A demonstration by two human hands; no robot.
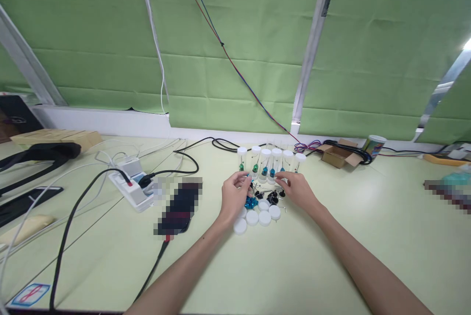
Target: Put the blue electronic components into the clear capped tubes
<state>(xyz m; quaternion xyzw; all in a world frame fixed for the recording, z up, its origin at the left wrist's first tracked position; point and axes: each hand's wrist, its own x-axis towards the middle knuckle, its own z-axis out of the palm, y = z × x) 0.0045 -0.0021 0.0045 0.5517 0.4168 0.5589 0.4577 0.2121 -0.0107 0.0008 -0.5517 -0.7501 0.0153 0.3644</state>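
Several clear vials with white caps stand upright in a row, with green or blue pieces and thin wires inside. My left hand is closed in front of the leftmost vials, with a small shiny blue piece at its fingertips. At the right end of the row, my right hand is pinched; what is between its fingertips is too small to make out. Between the hands lie black pieces with thin metal stems and a cluster of shiny blue pieces. Nearer me are several loose white caps.
Left of my hands lie a partly blurred phone on a cable and a white power strip. Behind the vials, black cables run along the wall. An open cardboard box and a canister stand back right.
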